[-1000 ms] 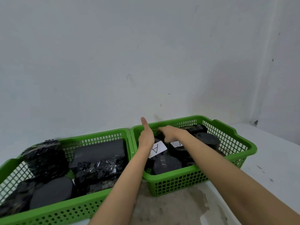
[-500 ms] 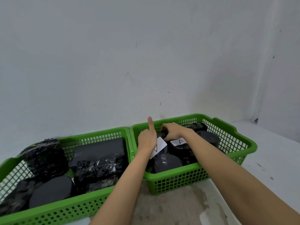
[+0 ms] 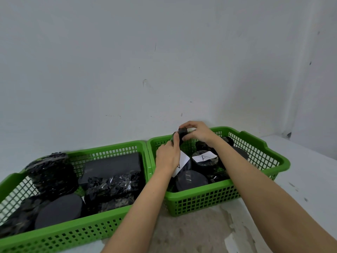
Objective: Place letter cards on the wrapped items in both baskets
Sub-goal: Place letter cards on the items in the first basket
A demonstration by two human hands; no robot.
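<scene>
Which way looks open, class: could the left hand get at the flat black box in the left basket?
Probably yes: the flat black box lies uncovered on top, but the left hand is busy holding a small wrapped item.

Your two baskets sat side by side against the wall: the left basket [image 3: 76, 232] nearer you, the right basket [image 3: 259, 148] farther. In the right one, a card [image 3: 205, 157] lay on a wrapped item [image 3: 205, 166], another card [image 3: 183, 164] just left of it.
</scene>
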